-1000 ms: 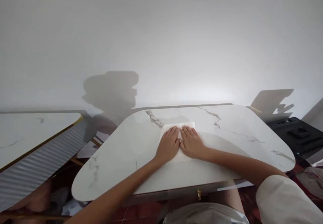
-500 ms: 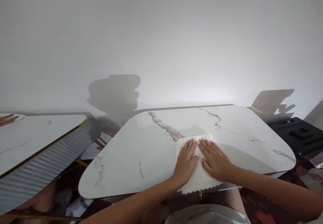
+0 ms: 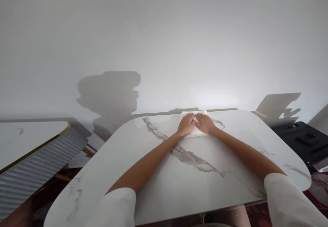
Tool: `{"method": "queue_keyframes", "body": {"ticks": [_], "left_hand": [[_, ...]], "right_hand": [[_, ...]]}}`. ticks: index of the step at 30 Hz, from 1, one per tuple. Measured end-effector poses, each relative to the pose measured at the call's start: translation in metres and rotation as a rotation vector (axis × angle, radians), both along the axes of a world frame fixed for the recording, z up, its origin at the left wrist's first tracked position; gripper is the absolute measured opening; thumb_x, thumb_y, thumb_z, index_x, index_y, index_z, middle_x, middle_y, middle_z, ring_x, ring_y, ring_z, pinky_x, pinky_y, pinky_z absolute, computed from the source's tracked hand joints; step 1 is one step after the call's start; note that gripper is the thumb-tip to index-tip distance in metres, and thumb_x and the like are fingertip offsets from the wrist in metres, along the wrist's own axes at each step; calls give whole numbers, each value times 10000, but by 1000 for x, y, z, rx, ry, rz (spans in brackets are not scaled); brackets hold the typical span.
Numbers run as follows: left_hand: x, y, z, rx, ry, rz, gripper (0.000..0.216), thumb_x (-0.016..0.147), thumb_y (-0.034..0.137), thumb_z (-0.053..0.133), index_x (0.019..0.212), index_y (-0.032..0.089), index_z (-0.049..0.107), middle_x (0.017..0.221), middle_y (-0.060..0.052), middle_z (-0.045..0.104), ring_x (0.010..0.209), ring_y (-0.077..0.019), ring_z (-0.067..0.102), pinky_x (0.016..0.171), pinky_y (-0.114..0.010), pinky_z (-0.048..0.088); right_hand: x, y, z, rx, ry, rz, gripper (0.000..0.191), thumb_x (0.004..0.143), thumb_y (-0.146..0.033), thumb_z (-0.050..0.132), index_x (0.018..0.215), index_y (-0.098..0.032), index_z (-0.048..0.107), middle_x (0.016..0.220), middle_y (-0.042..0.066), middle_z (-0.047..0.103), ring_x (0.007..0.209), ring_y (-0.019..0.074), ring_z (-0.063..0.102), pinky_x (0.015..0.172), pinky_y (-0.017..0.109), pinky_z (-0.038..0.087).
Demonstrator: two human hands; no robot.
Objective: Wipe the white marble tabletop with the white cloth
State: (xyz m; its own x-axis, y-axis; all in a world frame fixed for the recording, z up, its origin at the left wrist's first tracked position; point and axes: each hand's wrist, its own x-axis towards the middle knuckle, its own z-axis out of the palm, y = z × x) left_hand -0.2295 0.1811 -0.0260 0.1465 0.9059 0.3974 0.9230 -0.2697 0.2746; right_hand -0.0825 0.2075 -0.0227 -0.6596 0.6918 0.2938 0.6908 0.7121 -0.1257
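Observation:
A white cloth (image 3: 196,133) with a scalloped edge lies flat on the marble-patterned tabletop (image 3: 164,189), at its far edge by the wall. My left hand (image 3: 187,123) presses on the cloth's left part, fingers stretched forward and flat. Beside it, my right hand (image 3: 205,123) lies flat on the right part, its fingertips close to those of the left. Both arms reach straight out across the table. The palms hide much of the cloth.
A pale wall (image 3: 164,49) stands right behind the table and carries shadows. To the left is a second marble-look table (image 3: 30,136) with a gold edge and ribbed side. A black case-like object (image 3: 304,140) sits at the right.
Both hands have slid the cloth forward, from near the table's front edge to its far edge. My arms are now stretched out, and the white sleeves have come into view.

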Motion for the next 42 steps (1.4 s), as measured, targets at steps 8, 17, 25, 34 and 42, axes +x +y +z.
{"method": "queue_keyframes", "body": {"ticks": [8,17,25,34,42], "left_hand": [[6,52,-2,2,101,20,317,900,149,340,1148,136,538,1197,-114,588,1160,-225,498,1023,-375,364],[59,60,-4,7,164,-28,376,912,155,329,1250,107,488,1309,-127,533,1232,-249,450,1042,-383,341],[64,3,-9,20,197,-169,449,924,177,284,1338,82,428,1415,-130,453,1328,-234,373,1102,-391,288],[45,-137,-7,-50,210,-144,513,903,214,295,1373,38,402,1448,-169,404,1356,-279,340,1114,-453,285],[76,-227,1,-239,106,-106,565,897,231,296,1444,88,305,1525,-122,260,1419,-270,193,1144,-473,226]], "right_hand": [[3,58,-2,-24,9,12,481,936,-250,383,1380,-71,425,1420,137,450,1329,236,352,1093,359,245],[54,58,-7,22,1,-96,506,915,-257,384,1377,-56,428,1424,148,443,1332,269,358,1099,397,264],[63,-23,-7,10,-34,-228,529,924,-247,323,1395,-19,398,1453,175,389,1355,292,324,1101,450,271],[51,-156,-8,140,3,-97,535,898,-240,364,1333,57,458,1388,233,454,1295,352,398,1076,471,321],[90,-230,-8,143,69,24,527,904,-234,378,1378,-8,424,1425,190,424,1348,290,340,1102,453,316]]}}
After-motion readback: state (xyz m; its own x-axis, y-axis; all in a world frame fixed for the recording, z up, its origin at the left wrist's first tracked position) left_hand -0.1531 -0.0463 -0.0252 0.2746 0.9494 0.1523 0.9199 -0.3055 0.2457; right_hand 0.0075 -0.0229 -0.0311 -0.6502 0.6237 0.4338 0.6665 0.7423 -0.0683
